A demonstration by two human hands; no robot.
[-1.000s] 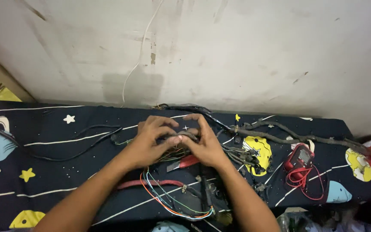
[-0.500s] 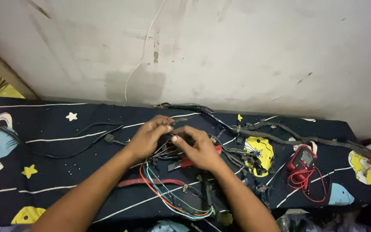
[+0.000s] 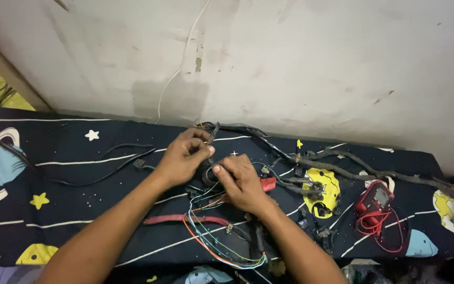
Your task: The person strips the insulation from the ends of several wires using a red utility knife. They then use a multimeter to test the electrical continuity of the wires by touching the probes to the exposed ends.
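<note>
A stained pale wall [image 3: 300,63] rises behind the space-patterned dark cloth [image 3: 53,210].

So both hands meet mid-table on the cloth [image 3: 53,210], left hand [image 3: 181,160] just left of the right hand [image 3: 240,181], both on the wire bundle [image 3: 208,158]. Loose wires [image 3: 222,247] loop out in front of them, toward the near edge. A cable [image 3: 106,168] lies off to the left. To the right sits the meter [image 3: 375,199], with a long harness [image 3: 363,171] running behind it along the wall [image 3: 290,63].
</note>
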